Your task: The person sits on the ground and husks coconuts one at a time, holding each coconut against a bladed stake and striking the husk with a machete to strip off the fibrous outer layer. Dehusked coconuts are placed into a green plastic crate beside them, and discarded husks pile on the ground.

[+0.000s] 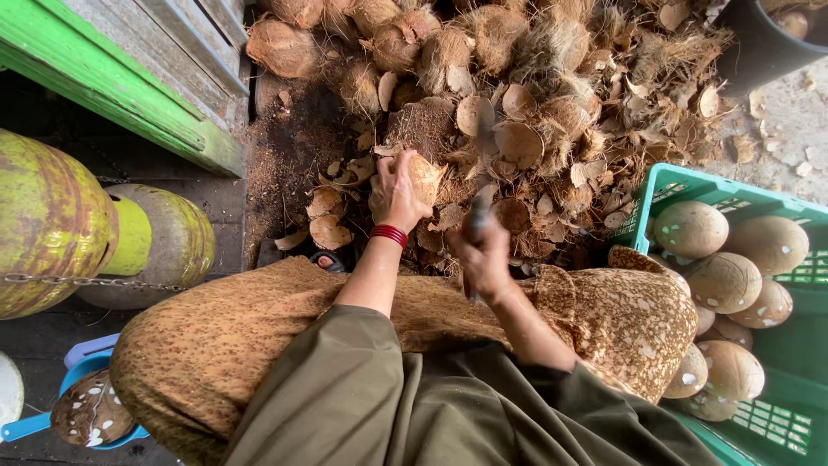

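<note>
My left hand [395,192] grips a brown coconut [425,177] and holds it down against the heap of husk in front of my knees. My right hand [481,255] is closed around the handle of a blade [479,164], which is blurred and points up toward the coconut. A red band sits on my left wrist. Broken shell pieces [329,231] lie just left of the held coconut.
A heap of fibrous coconuts and husk scraps [535,78] fills the ground ahead. A green crate [776,345] at the right holds several peeled pale coconuts [690,229]. Yellow-green gas cylinders [52,220] stand at the left beside a green wooden frame [121,86]. A blue scoop [82,414] holds a shell piece.
</note>
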The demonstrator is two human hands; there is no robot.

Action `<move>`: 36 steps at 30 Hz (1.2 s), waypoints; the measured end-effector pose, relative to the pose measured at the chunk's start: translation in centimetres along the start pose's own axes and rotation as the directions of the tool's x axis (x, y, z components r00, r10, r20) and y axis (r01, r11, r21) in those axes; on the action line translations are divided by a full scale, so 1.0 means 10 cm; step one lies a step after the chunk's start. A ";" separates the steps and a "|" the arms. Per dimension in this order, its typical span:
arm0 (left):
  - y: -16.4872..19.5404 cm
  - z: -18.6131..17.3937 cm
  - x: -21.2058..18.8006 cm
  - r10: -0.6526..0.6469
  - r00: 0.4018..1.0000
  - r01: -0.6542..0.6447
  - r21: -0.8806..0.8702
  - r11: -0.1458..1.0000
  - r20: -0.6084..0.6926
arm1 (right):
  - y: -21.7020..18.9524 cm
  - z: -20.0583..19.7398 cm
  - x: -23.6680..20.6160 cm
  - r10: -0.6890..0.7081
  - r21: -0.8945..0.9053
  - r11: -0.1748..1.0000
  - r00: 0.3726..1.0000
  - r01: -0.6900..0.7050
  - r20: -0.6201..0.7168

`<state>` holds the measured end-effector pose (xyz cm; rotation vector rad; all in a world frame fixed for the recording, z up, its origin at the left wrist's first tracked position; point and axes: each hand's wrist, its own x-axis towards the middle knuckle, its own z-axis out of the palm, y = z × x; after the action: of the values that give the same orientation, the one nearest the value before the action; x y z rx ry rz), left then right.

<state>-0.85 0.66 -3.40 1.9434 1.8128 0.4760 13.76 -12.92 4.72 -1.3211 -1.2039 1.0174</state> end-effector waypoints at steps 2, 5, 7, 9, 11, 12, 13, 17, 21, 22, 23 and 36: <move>-0.05 0.05 -0.04 0.120 0.987 -0.122 -0.021 0.992 -0.103 | 0.06 0.10 0.03 0.652 0.095 0.722 0.720 -0.685 0.236; -0.11 0.08 -0.05 0.106 0.983 -0.114 -0.044 0.993 -0.150 | -0.01 0.04 0.05 0.621 0.012 0.773 0.760 -0.634 0.192; -0.15 0.06 -0.10 0.082 0.990 -0.088 -0.049 0.995 -0.112 | -0.12 -0.10 -0.02 0.560 -0.033 0.827 0.817 -0.561 0.135; -0.15 0.02 -0.10 0.100 0.982 -0.114 -0.083 0.990 -0.163 | -0.19 -0.19 -0.04 0.290 -0.039 0.957 0.951 -0.287 0.108; -0.13 0.00 -0.14 0.148 0.968 -0.177 -0.134 0.975 -0.203 | -0.15 -0.19 -0.06 -0.134 0.011 0.991 0.989 0.133 0.062; -0.10 -0.01 -0.15 0.123 0.978 -0.143 -0.113 0.983 -0.169 | -0.09 -0.14 -0.07 -0.124 -0.016 0.992 0.991 0.125 0.049; -0.08 -0.02 -0.16 0.106 0.982 -0.121 -0.091 0.989 -0.154 | 0.01 -0.05 -0.05 -0.134 -0.044 0.990 0.990 0.136 0.037; -0.07 -0.04 -0.14 0.109 0.987 -0.113 -0.027 0.993 -0.121 | 0.46 0.12 0.00 0.739 0.069 0.637 0.633 -0.768 0.231; -0.28 -0.05 -0.11 -0.076 0.988 0.007 -0.449 0.894 -0.138 | 0.67 0.00 0.05 0.741 0.083 0.638 0.640 -0.766 0.204; -0.34 -0.05 -0.11 -0.151 0.983 0.063 -0.572 0.818 -0.108 | 0.65 -0.07 0.06 0.738 0.033 0.658 0.653 -0.752 0.168; -0.39 -0.05 -0.09 -0.215 0.973 0.098 -0.684 0.723 -0.088 | 0.62 -0.12 0.07 0.717 -0.033 0.695 0.689 -0.718 0.106; -0.36 -0.36 0.05 -0.402 0.915 0.045 -0.984 0.170 -0.027 | -0.20 -0.67 -0.06 0.622 -0.919 0.186 0.766 -0.349 -0.165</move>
<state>-5.75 1.65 -2.33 0.6390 1.2377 1.4451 20.00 -14.52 7.36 -2.7409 -1.7008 0.9382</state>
